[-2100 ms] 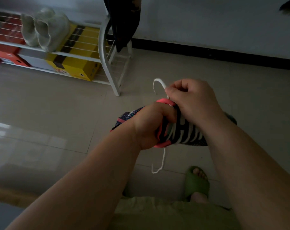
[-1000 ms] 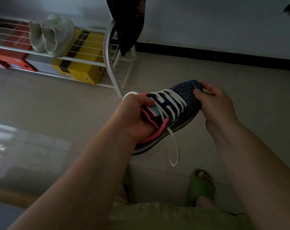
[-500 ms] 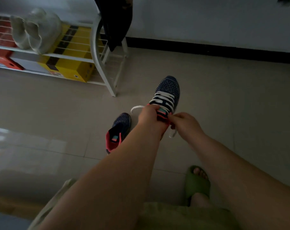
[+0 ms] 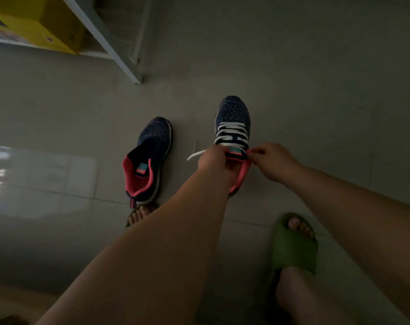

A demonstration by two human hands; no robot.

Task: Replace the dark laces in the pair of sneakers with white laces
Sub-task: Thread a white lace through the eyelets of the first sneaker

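Floor-set now, laced sneaker (image 4: 233,127), both hands (image 4: 214,159) still at collar.

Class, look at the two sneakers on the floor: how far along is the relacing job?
Done: the right-hand navy knit sneaker has white laces threaded across it. In hand: the left hand pinches a loose lace end and the right hand pinches at the collar. Left: the other navy sneaker shows no lace.

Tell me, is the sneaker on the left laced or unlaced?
Unlaced. The left sneaker shows no lace and gapes open, while the right sneaker carries white laces.
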